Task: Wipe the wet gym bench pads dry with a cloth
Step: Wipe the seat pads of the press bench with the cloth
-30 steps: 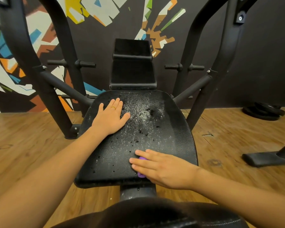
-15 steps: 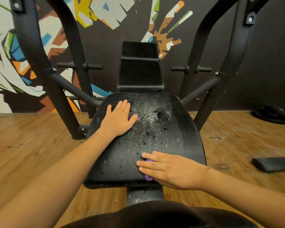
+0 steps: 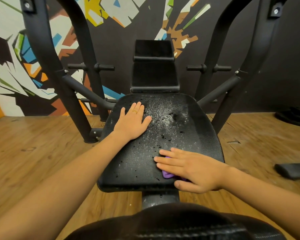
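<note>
Seat pad (image 3: 189,135): black, droplet-speckled, long axis running toward back pad (image 3: 154,73). Purple cloth (image 3: 166,174): mostly hidden beneath right hand (image 3: 192,168), fingers straight, pressing flat. Left hand (image 3: 132,122): fingers extended, flat on pad

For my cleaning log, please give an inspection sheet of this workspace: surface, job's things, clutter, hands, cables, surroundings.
Surface: black seat pad, droplets over its middle and far part.
Job's things: purple cloth, mostly hidden under the right hand, near right of the pad; back pad upright behind.
Clutter: nothing seen.
Hands: left hand flat on the pad's far left; right hand flat, pressing the cloth.
Cables: nothing seen.
Surroundings: black machine frame, painted wall, wooden floor, weight plates at right.
</note>
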Motion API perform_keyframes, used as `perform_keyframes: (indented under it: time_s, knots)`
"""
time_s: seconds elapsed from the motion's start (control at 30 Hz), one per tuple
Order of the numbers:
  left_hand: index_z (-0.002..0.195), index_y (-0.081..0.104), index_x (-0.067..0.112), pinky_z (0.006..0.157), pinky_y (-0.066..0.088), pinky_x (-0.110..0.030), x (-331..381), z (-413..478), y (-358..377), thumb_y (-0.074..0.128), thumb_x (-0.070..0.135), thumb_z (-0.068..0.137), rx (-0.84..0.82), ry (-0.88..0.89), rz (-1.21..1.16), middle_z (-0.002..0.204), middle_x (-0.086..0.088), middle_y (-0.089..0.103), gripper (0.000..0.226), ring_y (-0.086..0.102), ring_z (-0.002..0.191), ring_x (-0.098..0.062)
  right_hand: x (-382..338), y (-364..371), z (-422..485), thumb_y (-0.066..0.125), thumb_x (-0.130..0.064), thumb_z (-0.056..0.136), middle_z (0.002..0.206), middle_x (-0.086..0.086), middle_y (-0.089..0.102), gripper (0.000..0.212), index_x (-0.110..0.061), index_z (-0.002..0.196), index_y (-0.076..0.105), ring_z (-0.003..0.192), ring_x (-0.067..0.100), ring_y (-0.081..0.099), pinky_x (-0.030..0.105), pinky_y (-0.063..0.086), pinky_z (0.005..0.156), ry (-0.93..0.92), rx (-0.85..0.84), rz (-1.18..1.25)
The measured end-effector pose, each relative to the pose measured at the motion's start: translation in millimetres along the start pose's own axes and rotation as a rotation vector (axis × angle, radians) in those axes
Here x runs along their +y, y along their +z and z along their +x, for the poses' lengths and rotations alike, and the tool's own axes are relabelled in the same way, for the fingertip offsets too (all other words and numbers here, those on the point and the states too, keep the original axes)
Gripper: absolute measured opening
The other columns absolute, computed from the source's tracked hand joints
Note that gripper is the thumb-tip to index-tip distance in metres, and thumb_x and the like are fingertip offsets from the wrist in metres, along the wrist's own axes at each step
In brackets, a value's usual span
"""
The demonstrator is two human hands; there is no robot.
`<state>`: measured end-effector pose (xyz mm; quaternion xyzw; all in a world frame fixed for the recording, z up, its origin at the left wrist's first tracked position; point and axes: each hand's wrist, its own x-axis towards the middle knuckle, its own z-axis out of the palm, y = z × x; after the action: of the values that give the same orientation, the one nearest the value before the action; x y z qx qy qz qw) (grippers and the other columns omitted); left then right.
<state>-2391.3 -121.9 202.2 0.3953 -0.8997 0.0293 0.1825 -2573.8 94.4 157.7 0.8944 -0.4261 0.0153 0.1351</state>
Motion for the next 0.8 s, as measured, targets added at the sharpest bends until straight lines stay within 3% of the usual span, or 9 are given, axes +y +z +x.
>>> perform_keyframes:
  time_s: [0.13,0.23,0.37,0.47,0.53,0.67,0.73,0.8]
  knots:
    - [0.161,0.017,0.011,0.125,0.001,-0.048,8.8,-35.3,-2.4,0.03,0.042,0.109,0.058,0.071,-0.196,0.17,-0.003,0.008,0.062,0.0,0.156,-0.017,-2.9,3.4,-7.7,0.059,-0.027,0.095,0.17,0.004,0.008,0.079,-0.009,0.161,0.019,0.157,0.019,0.001,0.05,0.006,0.126,0.112,0.106,0.093]
    - [0.161,0.016,0.012,0.127,0.002,-0.046,25.8,-77.0,0.8,0.024,0.047,0.105,0.052,0.16,-0.293,0.169,-0.001,0.009,0.067,0.0,0.155,-0.013,-2.1,5.3,-17.9,0.064,-0.038,0.093,0.17,0.004,0.007,0.088,-0.009,0.161,0.017,0.157,0.019,0.001,0.051,0.005,0.126,0.193,0.163,0.101]
    - [0.161,0.015,0.009,0.127,0.001,-0.042,55.2,-120.1,8.8,0.022,0.05,0.102,0.075,0.375,-0.186,0.17,-0.004,0.005,0.072,-0.004,0.156,-0.014,5.9,-2.0,-30.1,0.058,-0.054,0.095,0.17,0.001,0.008,0.089,-0.01,0.161,0.017,0.157,0.017,0.003,0.046,0.002,0.127,0.269,0.191,0.132]
    - [0.159,0.018,0.002,0.126,0.0,-0.042,79.7,-130.6,15.5,0.029,0.047,0.103,0.141,0.515,-0.04,0.169,-0.012,0.003,0.073,-0.004,0.156,-0.023,23.7,-6.4,-38.6,0.045,-0.047,0.101,0.168,0.002,0.018,0.073,-0.008,0.159,0.025,0.156,0.018,0.012,0.045,0.007,0.127,0.367,0.355,0.174]
    - [0.158,0.021,0.001,0.126,0.0,-0.043,89.4,-128.2,18.2,0.032,0.049,0.103,0.147,0.621,0.069,0.168,-0.016,0.006,0.074,-0.001,0.156,-0.027,41.5,-8.8,-39.9,0.041,-0.039,0.102,0.166,0.002,0.021,0.066,-0.008,0.158,0.027,0.155,0.013,0.012,0.041,0.009,0.127,0.567,0.483,0.222]
    - [0.157,0.029,0.006,0.124,0.009,-0.048,97.6,-116.6,23.0,0.032,0.047,0.105,0.093,0.894,0.213,0.166,-0.014,0.023,0.066,0.013,0.155,-0.027,65.5,-4.4,-32.9,0.039,-0.026,0.107,0.166,0.009,0.022,0.056,-0.005,0.158,0.028,0.155,0.019,0.009,0.029,0.003,0.123,0.82,0.366,0.237]
    - [0.157,0.031,0.01,0.123,0.015,-0.048,101.7,-109.2,28.2,0.032,0.043,0.107,0.036,0.995,0.22,0.164,-0.011,0.03,0.06,0.021,0.153,-0.025,67.9,-1.6,-28.1,0.037,-0.023,0.107,0.162,0.012,0.03,0.052,-0.001,0.154,0.034,0.154,0.027,0.017,0.036,0.013,0.124,0.84,0.328,0.163]
    - [0.156,0.034,0.013,0.122,0.018,-0.044,104.3,-101.7,31.7,0.034,0.04,0.108,0.011,1.038,0.196,0.163,-0.008,0.032,0.056,0.024,0.152,-0.024,67.1,-3.7,-23.7,0.027,-0.027,0.102,0.15,0.017,0.044,0.053,0.002,0.142,0.045,0.14,0.034,0.035,0.045,0.031,0.115,0.835,0.275,0.008]
